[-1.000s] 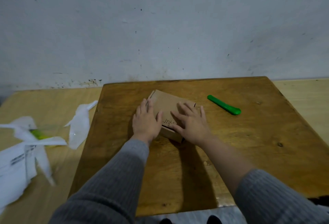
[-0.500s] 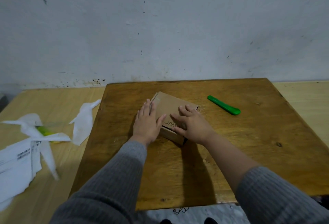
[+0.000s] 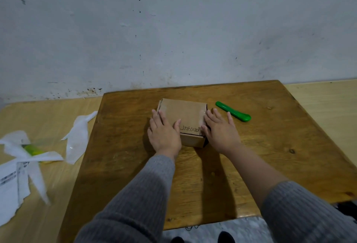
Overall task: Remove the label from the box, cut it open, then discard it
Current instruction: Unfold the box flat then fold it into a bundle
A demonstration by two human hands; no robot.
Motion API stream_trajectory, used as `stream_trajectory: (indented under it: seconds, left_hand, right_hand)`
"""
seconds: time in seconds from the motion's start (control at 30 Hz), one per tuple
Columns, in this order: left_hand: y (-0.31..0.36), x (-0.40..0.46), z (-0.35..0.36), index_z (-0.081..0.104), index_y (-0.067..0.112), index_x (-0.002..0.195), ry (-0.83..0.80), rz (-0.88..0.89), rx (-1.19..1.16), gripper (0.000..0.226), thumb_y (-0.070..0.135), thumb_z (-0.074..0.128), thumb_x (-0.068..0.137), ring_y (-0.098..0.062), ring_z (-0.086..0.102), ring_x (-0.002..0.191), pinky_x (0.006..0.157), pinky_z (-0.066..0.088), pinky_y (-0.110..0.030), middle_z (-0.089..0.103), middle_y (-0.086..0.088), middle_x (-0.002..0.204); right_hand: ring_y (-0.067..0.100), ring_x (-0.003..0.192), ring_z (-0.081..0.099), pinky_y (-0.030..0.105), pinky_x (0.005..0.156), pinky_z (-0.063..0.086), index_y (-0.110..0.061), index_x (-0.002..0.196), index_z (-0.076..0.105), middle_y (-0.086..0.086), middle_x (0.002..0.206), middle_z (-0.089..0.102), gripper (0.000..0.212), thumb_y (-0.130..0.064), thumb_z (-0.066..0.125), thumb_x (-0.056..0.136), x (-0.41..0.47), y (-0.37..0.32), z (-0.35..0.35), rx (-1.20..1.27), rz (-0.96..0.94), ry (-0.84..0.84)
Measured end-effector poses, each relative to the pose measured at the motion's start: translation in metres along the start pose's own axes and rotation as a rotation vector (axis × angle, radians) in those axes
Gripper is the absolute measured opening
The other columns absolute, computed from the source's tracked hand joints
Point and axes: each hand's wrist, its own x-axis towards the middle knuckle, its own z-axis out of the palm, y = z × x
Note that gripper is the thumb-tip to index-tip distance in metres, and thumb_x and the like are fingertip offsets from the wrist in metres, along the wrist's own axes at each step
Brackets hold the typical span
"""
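Note:
A small brown cardboard box (image 3: 183, 113) with black handwriting on its top lies closed on a dark wooden board (image 3: 251, 156). My left hand (image 3: 164, 134) lies flat against the box's left side, thumb on the top. My right hand (image 3: 220, 130) presses against its right side, fingers spread. A green cutter (image 3: 232, 111) lies on the board just right of the box, a little beyond my right fingertips. No label shows on the box.
Torn white plastic and paper scraps (image 3: 77, 138) lie on the lighter table (image 3: 48, 194) to the left, with a printed sheet (image 3: 9, 184) and a yellow-green item (image 3: 33, 150) among them. A grey wall rises behind.
The box has turned from skewed to square with the board's edge. My right hand slid off the top to the right side; my left hand stays at the left side.

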Motion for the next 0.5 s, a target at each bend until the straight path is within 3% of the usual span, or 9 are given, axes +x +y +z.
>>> stream_trajectory:
  seconds: [0.17,0.27,0.37,0.5]
  left_hand:
    - [0.018,-0.006,0.006,0.000,0.009,0.155,-0.016,-0.036,-0.028,0.077,0.057,0.021,0.099,-0.029,0.007,0.149,0.120,0.015,-0.045,-0.004,-0.013,0.163]
    - [0.021,-0.005,0.006,-0.002,0.009,0.156,-0.054,-0.017,0.064,0.076,0.057,0.018,0.099,-0.028,-0.004,0.150,0.120,0.003,-0.050,-0.010,-0.012,0.163]
    - [0.009,0.002,0.000,-0.006,0.015,0.155,-0.058,0.157,0.204,0.076,0.061,0.014,0.098,-0.025,-0.018,0.148,0.112,-0.016,-0.056,-0.016,-0.008,0.162]
    - [-0.006,0.017,-0.013,-0.001,0.027,0.156,-0.192,0.441,0.273,0.068,0.061,0.013,0.098,-0.018,-0.019,0.148,0.116,-0.012,-0.056,-0.016,0.000,0.163]
  right_hand:
    - [0.015,0.147,0.011,0.037,0.119,0.002,-0.015,0.149,0.023,0.001,0.158,0.019,0.051,-0.036,0.026,0.102,-0.007,-0.001,-0.001,0.099,-0.055,0.025]
    - [0.018,0.148,0.010,0.040,0.119,0.004,-0.016,0.150,0.019,0.000,0.159,0.015,0.054,-0.039,0.026,0.102,-0.008,0.001,0.004,0.100,-0.022,-0.014]
    - [0.017,0.148,0.006,0.047,0.118,0.001,-0.020,0.151,0.017,-0.005,0.160,0.012,0.054,-0.042,0.024,0.101,-0.009,0.004,0.009,0.098,-0.006,-0.028]
    - [0.017,0.148,-0.001,0.055,0.116,-0.004,-0.024,0.151,0.015,-0.009,0.160,0.007,0.053,-0.042,0.020,0.102,-0.001,0.009,0.007,0.106,-0.004,-0.056]
